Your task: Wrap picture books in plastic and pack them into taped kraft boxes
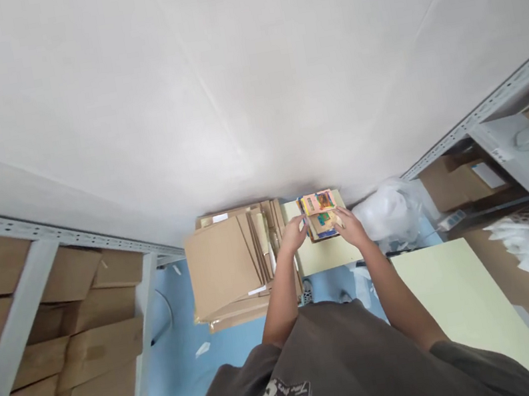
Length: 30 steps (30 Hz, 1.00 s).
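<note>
Far below me, my left hand [294, 232] and my right hand [349, 224] reach down to a small stack of colourful flat packs [320, 210] on a pale yellow-green table [327, 254]. My left hand's fingers curl against the stack's left edge. On the stack's right edge my right hand's fingers are closed. The top pack is pink and orange, with darker ones under it. The hands are small in the picture, and the grip is hard to see in detail.
A pile of flattened cardboard boxes [228, 265] lies left of the table. White plastic bags [388, 211] sit to the right. A second pale table [457, 301] is nearer. Metal shelving with cartons stands at left [55, 341] and right [504, 144]. The floor [181, 367] is blue.
</note>
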Tool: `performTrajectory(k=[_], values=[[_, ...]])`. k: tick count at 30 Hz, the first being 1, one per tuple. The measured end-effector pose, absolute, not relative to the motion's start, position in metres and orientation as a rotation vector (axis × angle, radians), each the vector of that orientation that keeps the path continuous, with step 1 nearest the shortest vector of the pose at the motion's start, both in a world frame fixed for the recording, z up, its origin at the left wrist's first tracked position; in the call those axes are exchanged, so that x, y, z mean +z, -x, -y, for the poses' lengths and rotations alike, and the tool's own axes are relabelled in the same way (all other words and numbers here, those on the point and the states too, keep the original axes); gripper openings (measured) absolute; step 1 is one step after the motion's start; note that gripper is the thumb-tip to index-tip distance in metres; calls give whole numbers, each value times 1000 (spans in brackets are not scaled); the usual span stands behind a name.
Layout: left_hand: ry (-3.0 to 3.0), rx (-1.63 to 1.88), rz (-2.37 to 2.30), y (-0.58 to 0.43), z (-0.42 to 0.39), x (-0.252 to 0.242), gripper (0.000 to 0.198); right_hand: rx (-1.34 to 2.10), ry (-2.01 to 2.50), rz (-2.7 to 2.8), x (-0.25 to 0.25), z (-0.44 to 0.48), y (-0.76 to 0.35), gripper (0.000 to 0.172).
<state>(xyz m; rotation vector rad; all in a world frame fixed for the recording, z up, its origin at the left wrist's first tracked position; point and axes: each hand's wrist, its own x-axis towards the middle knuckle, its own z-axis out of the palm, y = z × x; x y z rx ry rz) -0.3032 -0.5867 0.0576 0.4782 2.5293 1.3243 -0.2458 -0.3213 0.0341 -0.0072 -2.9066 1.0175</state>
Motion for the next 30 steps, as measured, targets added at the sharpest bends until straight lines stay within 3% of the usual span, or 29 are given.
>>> performTrajectory(k=[5,12,18,22,30], values=[[-217,1431,-2487,314,595,27,47,984,86,3017,9,323,278,59],[197,1544,-2324,341,548,-4,53,937,77,3239,-28,327,321,65],[361,1564,-2354,374,521,-19,34,834,-67,3301,-35,348,346,68],[545,1410,-2416,379,523,-16,38,985,-70,3216,-24,345,345,68],[522,1437,-2480,353,548,2,20,1424,259,2884,-7,333,299,51]])
